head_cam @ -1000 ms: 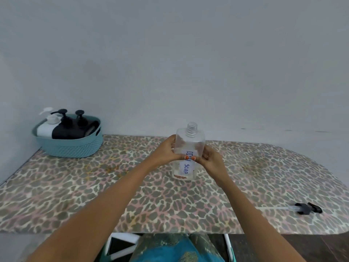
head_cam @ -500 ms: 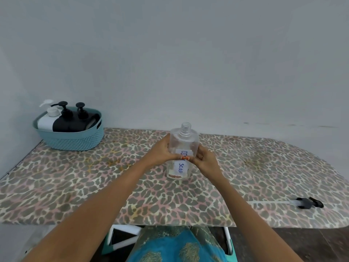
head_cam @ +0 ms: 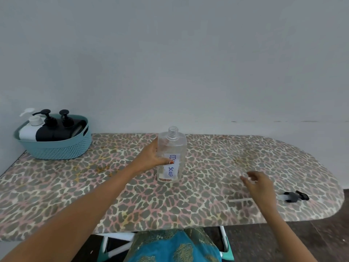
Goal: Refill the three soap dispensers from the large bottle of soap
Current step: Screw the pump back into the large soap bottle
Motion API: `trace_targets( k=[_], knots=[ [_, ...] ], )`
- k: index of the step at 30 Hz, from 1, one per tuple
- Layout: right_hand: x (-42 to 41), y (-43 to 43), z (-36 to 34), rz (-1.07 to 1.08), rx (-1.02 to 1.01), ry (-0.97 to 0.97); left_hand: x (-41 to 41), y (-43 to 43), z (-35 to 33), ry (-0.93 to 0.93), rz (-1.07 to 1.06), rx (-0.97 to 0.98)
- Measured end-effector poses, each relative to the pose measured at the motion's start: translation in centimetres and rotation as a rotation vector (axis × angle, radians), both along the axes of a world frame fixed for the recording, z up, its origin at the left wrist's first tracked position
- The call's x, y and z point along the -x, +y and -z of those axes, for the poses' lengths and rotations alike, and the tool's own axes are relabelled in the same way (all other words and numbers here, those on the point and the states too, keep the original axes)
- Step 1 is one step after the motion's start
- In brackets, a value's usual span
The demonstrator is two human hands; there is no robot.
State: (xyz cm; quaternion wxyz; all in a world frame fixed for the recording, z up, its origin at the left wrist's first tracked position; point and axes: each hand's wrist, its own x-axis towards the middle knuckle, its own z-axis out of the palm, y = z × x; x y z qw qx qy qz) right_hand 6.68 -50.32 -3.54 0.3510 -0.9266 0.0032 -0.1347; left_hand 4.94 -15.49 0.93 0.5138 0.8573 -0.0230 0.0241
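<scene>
A clear, nearly empty dispenser bottle (head_cam: pixel 172 148) labelled "DISH SOAP" stands upright on the leopard-print board (head_cam: pixel 94 190), its neck uncapped. My left hand (head_cam: pixel 152 157) grips its left side. Off to the right, my right hand (head_cam: pixel 259 183) hovers above the board, fingers spread, holding nothing. The bottle's black pump head with its clear tube (head_cam: pixel 294 197) lies on the board just right of that hand. In the teal basket (head_cam: pixel 54 148) at the far left stand a white pump bottle (head_cam: pixel 31 127) and two black pump dispensers (head_cam: pixel 56 127).
A grey wall runs right behind the board. The board's rounded end is at the right, with dark floor (head_cam: pixel 302 241) beyond it. My blue patterned clothing (head_cam: pixel 175 246) and white frame legs show below the near edge.
My right hand has let go of the clear bottle and swung right toward the pump head. The left hand keeps its hold on the bottle, which now stands on the board.
</scene>
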Motion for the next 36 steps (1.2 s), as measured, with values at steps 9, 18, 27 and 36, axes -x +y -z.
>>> trace_targets(
  k=[9,18,27,36],
  knots=[
    [0.6,-7.5,1.3,0.376,-0.087,0.029,-0.1,-0.1,0.5,-0.005,-0.032,0.012],
    [0.6,-9.4,2.3,0.554,-0.401,0.142,0.5,-0.8,0.0,-0.007,-0.083,0.059],
    [0.3,-9.9,0.7,0.608,-0.722,0.266,0.6,-1.0,-0.1,0.001,-0.092,0.046],
    [-0.5,-3.4,-5.6,0.309,-0.962,0.117,0.6,-1.0,-0.3,0.002,-0.087,0.010]
  ],
)
